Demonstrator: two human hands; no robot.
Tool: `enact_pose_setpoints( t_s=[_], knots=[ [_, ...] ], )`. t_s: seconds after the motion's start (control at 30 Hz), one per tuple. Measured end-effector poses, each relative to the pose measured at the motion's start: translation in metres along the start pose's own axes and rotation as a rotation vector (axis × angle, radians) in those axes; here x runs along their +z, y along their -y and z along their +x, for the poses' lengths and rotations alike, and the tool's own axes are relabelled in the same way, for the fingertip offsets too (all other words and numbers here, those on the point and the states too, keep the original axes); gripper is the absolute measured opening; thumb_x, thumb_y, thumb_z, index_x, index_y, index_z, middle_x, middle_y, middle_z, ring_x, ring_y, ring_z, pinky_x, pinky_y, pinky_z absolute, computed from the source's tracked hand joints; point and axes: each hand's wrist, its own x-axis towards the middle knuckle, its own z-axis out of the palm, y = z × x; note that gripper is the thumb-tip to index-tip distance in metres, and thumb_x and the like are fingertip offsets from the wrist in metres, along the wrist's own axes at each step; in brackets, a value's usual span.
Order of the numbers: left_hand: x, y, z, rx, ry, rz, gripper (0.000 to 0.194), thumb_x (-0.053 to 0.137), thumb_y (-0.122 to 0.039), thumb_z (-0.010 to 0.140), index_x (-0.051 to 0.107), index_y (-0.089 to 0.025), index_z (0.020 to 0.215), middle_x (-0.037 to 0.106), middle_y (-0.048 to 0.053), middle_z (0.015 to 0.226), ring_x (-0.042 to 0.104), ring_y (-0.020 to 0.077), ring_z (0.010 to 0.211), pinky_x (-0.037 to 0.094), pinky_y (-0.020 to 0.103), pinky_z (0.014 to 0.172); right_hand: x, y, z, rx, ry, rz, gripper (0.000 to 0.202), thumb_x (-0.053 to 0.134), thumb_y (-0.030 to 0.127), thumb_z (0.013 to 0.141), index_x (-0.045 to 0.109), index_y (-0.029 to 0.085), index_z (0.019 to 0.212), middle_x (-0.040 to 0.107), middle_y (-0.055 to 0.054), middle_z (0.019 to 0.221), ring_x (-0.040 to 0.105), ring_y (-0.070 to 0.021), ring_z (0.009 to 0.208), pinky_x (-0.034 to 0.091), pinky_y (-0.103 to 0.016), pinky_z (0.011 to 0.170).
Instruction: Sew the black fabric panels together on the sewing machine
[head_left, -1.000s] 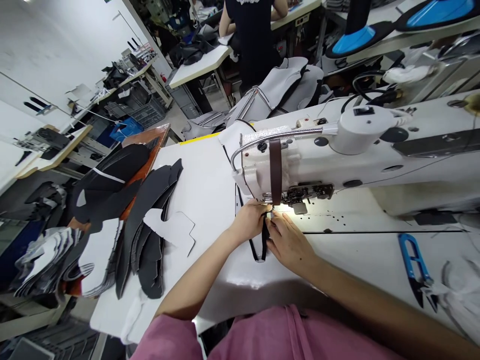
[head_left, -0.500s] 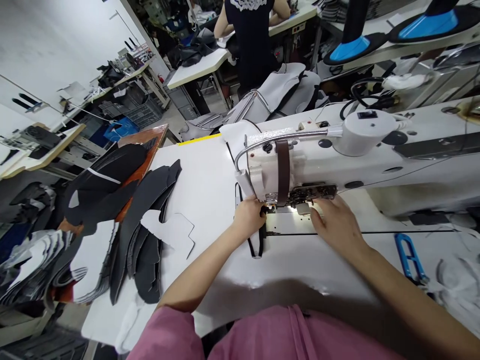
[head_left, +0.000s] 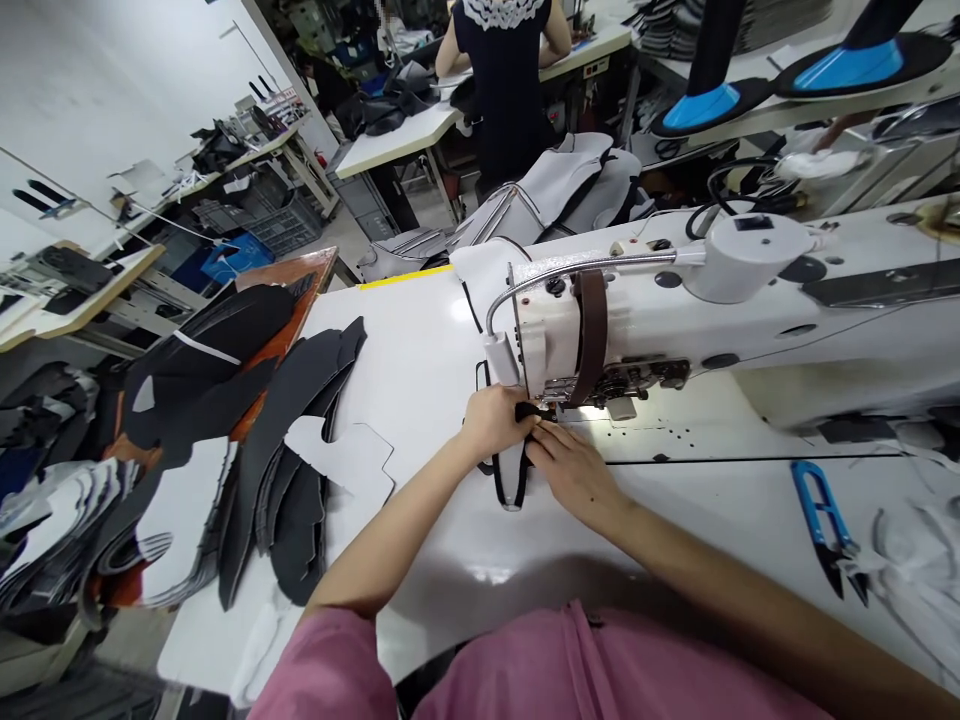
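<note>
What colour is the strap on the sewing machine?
The strap is dark brown, showing best in the head view.

A bright pool of light spilled across the bed (head_left: 652, 420) beneath the machine (head_left: 555, 340), close to a gooseneck lamp (head_left: 501, 358), while glare flecked the white table (head_left: 405, 345) and soft shadow gathered below the right forearm (head_left: 690, 560). The pale wall (head_left: 112, 80) looked flat and greyish; the background at top center sat dimmer. Wide-angle distortion tilted and stretched the edges, and stacks (head_left: 56, 525) at lower left softened into blur.
</note>
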Motion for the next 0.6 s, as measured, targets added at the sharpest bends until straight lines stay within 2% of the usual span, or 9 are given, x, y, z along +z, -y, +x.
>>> enact_pose_setpoints(
  t_s=[0.07,0.17,0.27,0.4,0.5,0.6],
  knots=[
    [0.0,-0.004,0.003,-0.032,0.058,0.061,0.021,0.059,-0.029,0.074,0.072,-0.021,0.089,0.068,0.006,0.077,0.065,0.0218,0.08,0.048,0.028,0.069,-0.005,-0.001,-0.003,-0.017,0.021,0.011,0.027,0.041,-0.002,0.08,0.06,0.014,0.09,0.064,-0.011,0.104,0.054,-0.0229,0.106,0.045,-0.037,0.087],
    [-0.003,-0.008,0.006,-0.009,0.132,0.132,0.026,0.056,-0.021,0.074,0.071,-0.025,0.094,0.066,0.004,0.081,0.064,0.0208,0.085,0.048,0.028,0.073,-0.018,-0.008,-0.005,-0.033,0.062,0.052,0.031,0.04,-0.005,0.076,0.059,0.015,0.089,0.064,-0.009,0.094,0.057,-0.0189,0.095,0.046,-0.033,0.086],
    [-0.006,-0.017,0.0,0.047,0.159,0.156,0.028,0.054,-0.015,0.075,0.069,-0.026,0.096,0.066,0.004,0.088,0.063,0.0195,0.089,0.049,0.027,0.076,-0.031,-0.023,-0.008,-0.112,0.151,0.1,0.035,0.039,-0.007,0.074,0.058,0.014,0.094,0.062,-0.009,0.097,0.056,-0.0188,0.101,0.046,-0.033,0.089],
    [-0.003,-0.038,-0.016,0.036,0.225,0.198,0.025,0.051,-0.009,0.073,0.064,-0.017,0.093,0.065,0.011,0.094,0.064,0.0222,0.082,0.051,0.031,0.069,-0.042,-0.043,-0.015,-0.216,0.251,0.122,0.035,0.037,-0.006,0.075,0.057,0.014,0.094,0.06,-0.01,0.1,0.054,-0.0202,0.106,0.042,-0.039,0.097],
    [0.001,-0.055,-0.025,-0.011,0.256,0.197,0.03,0.054,-0.012,0.071,0.059,-0.01,0.101,0.063,0.016,0.095,0.064,0.0258,0.079,0.051,0.033,0.065,-0.047,-0.052,-0.018,-0.23,0.276,0.139,0.036,0.035,-0.007,0.075,0.056,0.015,0.093,0.059,-0.009,0.099,0.054,-0.0197,0.106,0.039,-0.042,0.101],
    [0.002,-0.066,-0.029,-0.025,0.251,0.163,0.032,0.055,-0.015,0.071,0.058,-0.007,0.102,0.062,0.018,0.093,0.064,0.0278,0.082,0.051,0.035,0.065,-0.051,-0.054,-0.017,-0.231,0.286,0.166,0.036,0.035,-0.008,0.073,0.056,0.015,0.092,0.059,-0.009,0.095,0.056,-0.0196,0.102,0.041,-0.041,0.098]
  ],
)
